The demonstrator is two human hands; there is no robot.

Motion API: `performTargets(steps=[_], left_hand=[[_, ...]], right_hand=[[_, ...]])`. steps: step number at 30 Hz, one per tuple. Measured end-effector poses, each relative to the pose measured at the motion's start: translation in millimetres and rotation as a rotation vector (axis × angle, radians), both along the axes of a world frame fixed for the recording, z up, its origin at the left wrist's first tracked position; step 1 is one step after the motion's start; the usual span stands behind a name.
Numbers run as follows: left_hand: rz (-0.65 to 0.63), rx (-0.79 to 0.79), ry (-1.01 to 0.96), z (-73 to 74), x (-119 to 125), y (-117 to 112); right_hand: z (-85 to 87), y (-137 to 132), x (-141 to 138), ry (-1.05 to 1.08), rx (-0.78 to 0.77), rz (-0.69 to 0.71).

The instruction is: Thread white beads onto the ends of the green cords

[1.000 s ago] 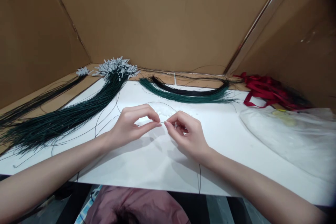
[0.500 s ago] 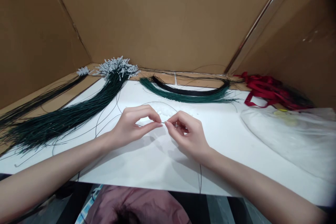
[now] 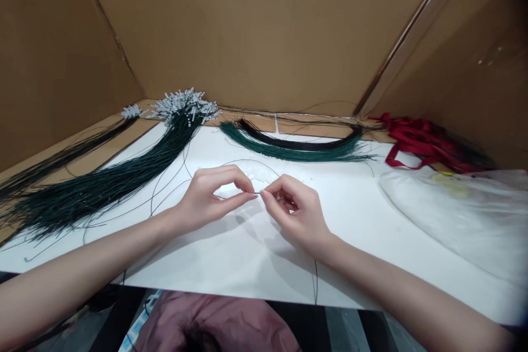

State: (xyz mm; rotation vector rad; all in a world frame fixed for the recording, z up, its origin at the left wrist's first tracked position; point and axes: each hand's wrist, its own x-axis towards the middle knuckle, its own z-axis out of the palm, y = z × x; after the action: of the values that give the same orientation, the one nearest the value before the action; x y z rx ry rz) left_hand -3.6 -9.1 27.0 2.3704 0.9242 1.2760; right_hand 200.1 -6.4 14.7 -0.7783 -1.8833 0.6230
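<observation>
Over the middle of the white board [image 3: 358,214], my left hand [image 3: 214,192] pinches a thin dark wire [image 3: 257,193] between thumb and forefinger. Just to its right, my right hand [image 3: 295,209] pinches the same wire, its other fingers curled in. Only a short piece of wire shows between the fingertips; a small pale bit shows among the right fingers, too small to name. Behind the hands lie small white beads [image 3: 259,173], partly hidden. To the left rests a large bundle of dark green wires [image 3: 124,176] tipped with white beads [image 3: 183,104].
Loose green wires [image 3: 289,153] and black wires [image 3: 284,143] lie behind my hands. At the right are a red ribbon [image 3: 416,140] and a clear plastic bag [image 3: 462,220]. A smaller beaded bundle [image 3: 82,146] lies far left. Cardboard walls [image 3: 256,27] enclose the back and sides.
Almost nothing differs. Both hands keep their pinch in the same place, and the wire between the fingertips has barely shifted.
</observation>
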Motion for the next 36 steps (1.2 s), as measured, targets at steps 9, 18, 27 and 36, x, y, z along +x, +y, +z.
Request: performTargets(steps=[9,18,27,36], left_hand=[[0.007,-0.02,-0.042,-0.6,2.1,-1.4],[0.0,-0.046,-0.064,-1.6,0.8,-0.2],[-0.047,-0.13,-0.157,-1.0,-2.5,-1.3],[-0.11,-0.225,-0.215,-1.9,-1.7,-2.7]], right_hand=[[-0.2,-3.8,-0.6,0.04,-0.064,0.017],[-1.3,-5.1,0.2,0.05,-0.101,0.027],[-0.1,-3.0,-0.4,0.054,-0.071,0.05],[1.6,-3.7,-0.1,0.055,-0.02,0.089]])
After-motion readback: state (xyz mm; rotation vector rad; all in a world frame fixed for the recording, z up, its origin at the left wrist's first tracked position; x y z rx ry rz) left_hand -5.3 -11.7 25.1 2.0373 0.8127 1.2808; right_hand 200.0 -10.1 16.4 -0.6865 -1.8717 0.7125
